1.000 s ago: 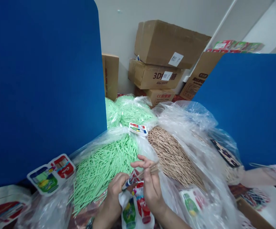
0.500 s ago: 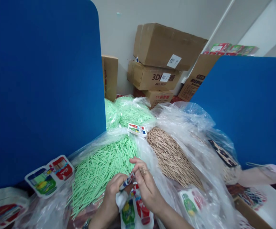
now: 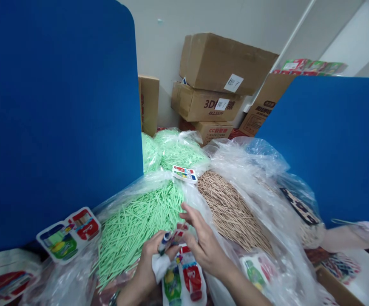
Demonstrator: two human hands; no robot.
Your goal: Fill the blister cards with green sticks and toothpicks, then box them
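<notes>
My left hand is closed around a marker-like stick with a dark blue and white end. A crumpled white tissue is tucked in the same hand. Beside it my right hand has its fingers apart. Between the two hands is a small clear piece with red marks, blurred; whether the right fingers touch it I cannot tell. Just below lies a printed bottle-shaped pack in green and red. Green sticks fill an open plastic bag ahead of my hands; brown sticks fill another on the right.
Blue partitions stand at left and right. Cardboard boxes are stacked at the back. More printed packs lie at the left, between the bags and at lower right. Loose clear plastic spreads over the right side.
My right hand has moved slightly right and its fingers have spread from the left hand. The marker-like stick is tilted more upright. The view has shifted a little.
</notes>
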